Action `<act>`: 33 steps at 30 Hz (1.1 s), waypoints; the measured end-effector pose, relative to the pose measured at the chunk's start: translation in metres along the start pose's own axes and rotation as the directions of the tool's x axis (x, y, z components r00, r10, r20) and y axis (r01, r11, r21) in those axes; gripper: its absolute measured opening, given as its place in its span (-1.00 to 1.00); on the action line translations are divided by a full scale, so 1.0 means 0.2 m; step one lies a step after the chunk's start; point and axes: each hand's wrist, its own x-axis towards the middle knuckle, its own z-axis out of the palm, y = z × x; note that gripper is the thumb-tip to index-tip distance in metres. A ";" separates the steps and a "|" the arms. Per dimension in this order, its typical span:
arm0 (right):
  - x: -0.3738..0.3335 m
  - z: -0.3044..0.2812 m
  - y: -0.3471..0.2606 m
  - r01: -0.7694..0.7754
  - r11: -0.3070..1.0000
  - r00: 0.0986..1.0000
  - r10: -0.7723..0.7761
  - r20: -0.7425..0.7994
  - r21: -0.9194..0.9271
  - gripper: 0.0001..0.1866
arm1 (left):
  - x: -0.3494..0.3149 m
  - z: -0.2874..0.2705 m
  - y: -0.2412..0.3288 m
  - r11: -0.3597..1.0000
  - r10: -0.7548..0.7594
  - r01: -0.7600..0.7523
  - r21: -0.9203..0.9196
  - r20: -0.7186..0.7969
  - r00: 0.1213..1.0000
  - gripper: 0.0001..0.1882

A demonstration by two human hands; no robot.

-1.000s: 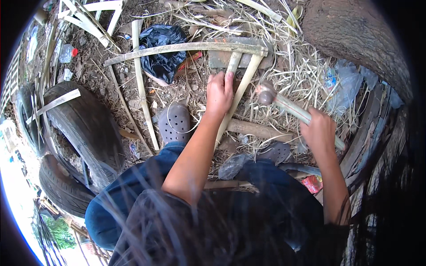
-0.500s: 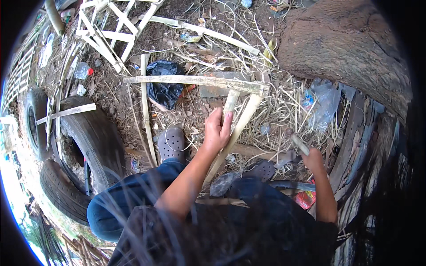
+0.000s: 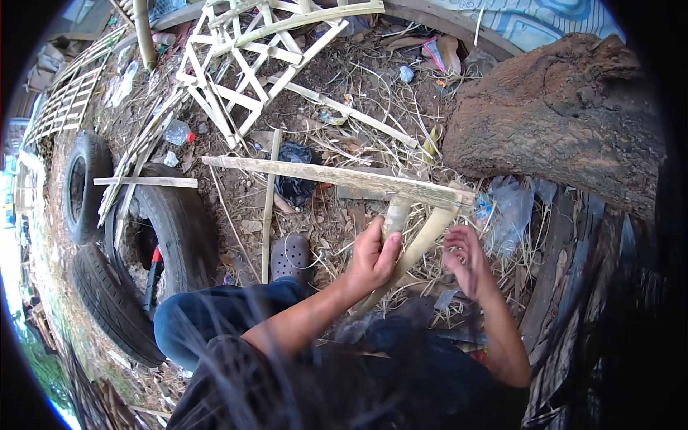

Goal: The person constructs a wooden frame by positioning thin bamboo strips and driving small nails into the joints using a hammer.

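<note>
- My left hand (image 3: 375, 256) was closed around a short bamboo stick (image 3: 398, 214), thumb against the near end, fingers wrapped on the other side.
- The stick stood out from my fist away from me, its far end meeting a long bamboo slat (image 3: 337, 178); whether the two were fastened, I could not tell.
- My right hand (image 3: 469, 264) was apart from the stick, fingers parted and half curled, just beside the long slat's right end.
- Between my hands a diagonal bamboo slat (image 3: 421, 242) ran from near that right end back toward my knees, passing close to my left thumb.
- The long slat reached well to the left, crossing an upright-lying bamboo strip (image 3: 269, 222).
- Near that crossing: a black plastic bag (image 3: 295, 188), crumpled on the ground.
- Nearer me: a grey perforated clog (image 3: 289, 256) on my left foot.
- Right side: a clear plastic bag (image 3: 510, 218), below a thick tree trunk (image 3: 552, 118).
- Left side: worn tyres (image 3: 183, 236), one ringing a red-and-black tool (image 3: 152, 278).
- Beyond the tyres: a plastic bottle (image 3: 175, 133) with a red cap.
- Farther ahead: an openwork bamboo frame (image 3: 247, 72), its pieces crossing at angles.
</note>
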 end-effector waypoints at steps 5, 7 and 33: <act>-0.09 0.23 -0.44 0.252 0.918 0.967 -0.254 -0.034 0.307 -0.56 | -0.05 0.08 0.17 0.999 0.036 -0.038 -0.031 -0.066 0.997 -0.81; -0.13 0.18 -0.49 0.249 0.952 0.969 -0.245 -0.043 0.181 -0.64 | -0.07 0.11 0.24 0.997 0.018 -0.022 -0.072 -0.055 0.998 -0.80; -0.29 0.37 -1.12 0.446 0.894 0.894 -0.445 -0.059 0.024 -0.77 | -0.12 -0.01 0.86 0.859 0.138 -0.255 -0.444 -0.279 0.950 -0.69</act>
